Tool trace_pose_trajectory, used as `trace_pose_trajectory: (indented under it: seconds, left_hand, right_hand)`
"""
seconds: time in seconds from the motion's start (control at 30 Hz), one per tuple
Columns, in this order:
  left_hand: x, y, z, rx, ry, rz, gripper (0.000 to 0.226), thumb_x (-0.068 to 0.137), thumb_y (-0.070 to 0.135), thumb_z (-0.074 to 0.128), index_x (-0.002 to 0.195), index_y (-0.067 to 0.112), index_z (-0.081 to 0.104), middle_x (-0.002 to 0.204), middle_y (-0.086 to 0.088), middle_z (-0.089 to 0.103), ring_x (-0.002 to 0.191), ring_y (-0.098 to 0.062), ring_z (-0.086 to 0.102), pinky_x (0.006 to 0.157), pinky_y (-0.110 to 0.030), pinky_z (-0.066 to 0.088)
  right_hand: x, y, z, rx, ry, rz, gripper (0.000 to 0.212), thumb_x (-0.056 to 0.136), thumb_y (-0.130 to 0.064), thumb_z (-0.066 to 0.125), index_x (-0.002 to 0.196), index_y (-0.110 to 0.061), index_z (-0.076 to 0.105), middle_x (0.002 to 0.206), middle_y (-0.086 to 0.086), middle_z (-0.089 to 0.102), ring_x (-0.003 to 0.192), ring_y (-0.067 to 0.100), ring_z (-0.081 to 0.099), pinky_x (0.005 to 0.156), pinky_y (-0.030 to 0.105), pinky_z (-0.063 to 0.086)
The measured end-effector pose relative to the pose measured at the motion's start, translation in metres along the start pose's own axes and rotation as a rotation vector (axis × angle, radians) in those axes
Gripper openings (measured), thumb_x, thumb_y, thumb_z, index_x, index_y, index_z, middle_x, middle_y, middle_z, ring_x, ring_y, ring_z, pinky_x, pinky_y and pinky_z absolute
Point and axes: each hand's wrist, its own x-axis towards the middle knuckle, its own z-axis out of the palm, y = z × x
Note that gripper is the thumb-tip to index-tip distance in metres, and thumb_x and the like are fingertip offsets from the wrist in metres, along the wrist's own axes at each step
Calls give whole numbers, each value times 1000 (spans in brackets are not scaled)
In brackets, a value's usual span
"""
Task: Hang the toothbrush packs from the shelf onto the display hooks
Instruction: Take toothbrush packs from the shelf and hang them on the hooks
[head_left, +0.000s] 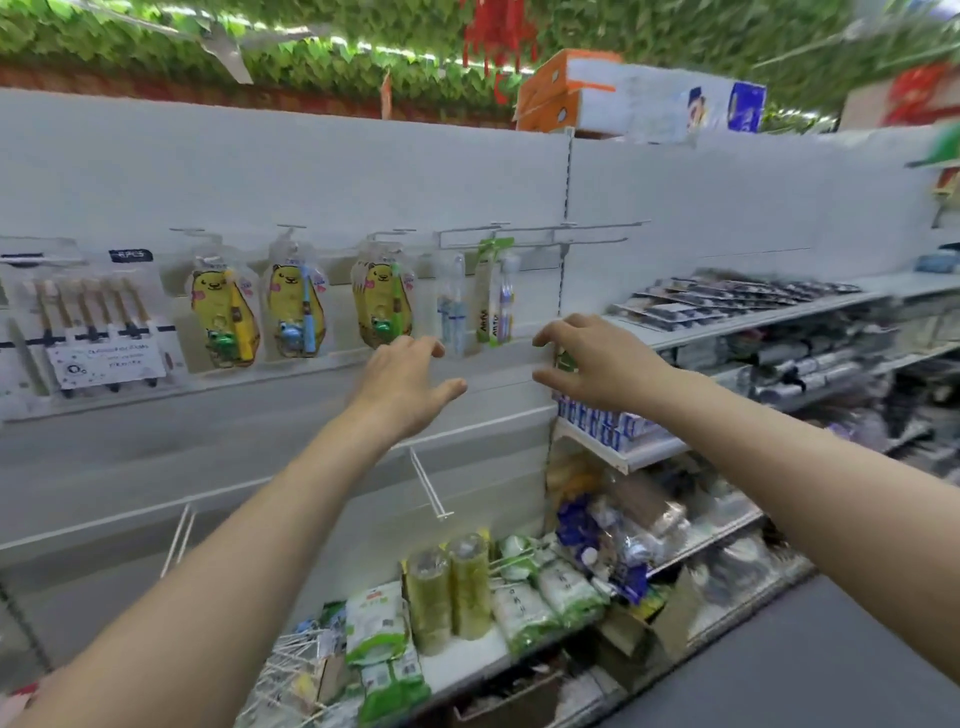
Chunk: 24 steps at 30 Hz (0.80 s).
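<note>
- Your bare forearms reach forward from the bottom edge toward the white display wall.
- Your left hand (405, 379) is spread, fingers straight, holding nothing.
- Your right hand (597, 364) curls at something green; I cannot tell whether it grips it.
- Toothbrush packs (493, 301) hang on the display hooks (571, 227) just above both hands.
- Dark packs (727, 301), blurred, lie on the shelf (753, 323) at right.

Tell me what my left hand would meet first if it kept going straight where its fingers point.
Probably the clear toothbrush pack hanging just past the left hand; if the hand passes beneath it, the white back panel. Depth is unclear.
</note>
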Motion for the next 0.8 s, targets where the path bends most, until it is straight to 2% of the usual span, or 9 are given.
trace_pose_trajectory:
  seconds: [0.17,0.33,0.47,0.63,0.8]
  left_hand:
    - [22,77,27,10,-27,121,56,91,49,63,135,16,52,137,-6,56,127,-26,50,107,-39,39]
    - [66,173,78,-29,-40,217,53,90,46,65,133,15,53,135,-5,57,126,-23,51,106,-39,41]
    - [109,264,124,-51,-68,265,53,90,48,65,132,17,54,132,-5,59,119,-24,55,97,-39,45]
    - [157,364,185,-100,-51,340,53,90,52,63,130,18,56,131,-3,60,119,-22,55,96,-38,45]
    - [201,430,245,-110,-129,354,55,91,52,62,131,16,56,133,-3,59,121,-22,55,99,-40,47]
  right_hand:
    - [-37,74,-14,14,52,74,51,95,-52,56,136,-22,52,136,4,55,125,24,50,98,40,46]
    - [-63,177,-30,-15,66,137,52,95,-51,57,138,-22,51,142,3,51,129,23,48,100,40,45]
    - [-79,275,-48,-48,52,204,53,95,-50,57,139,-21,51,138,6,53,127,25,49,99,38,45]
    - [-94,395,-63,-89,47,246,51,94,-50,59,136,-21,53,134,6,55,125,25,51,99,40,45]
    - [-98,496,-60,-66,11,292,51,93,-51,59,134,-20,56,128,5,59,119,25,55,99,45,47]
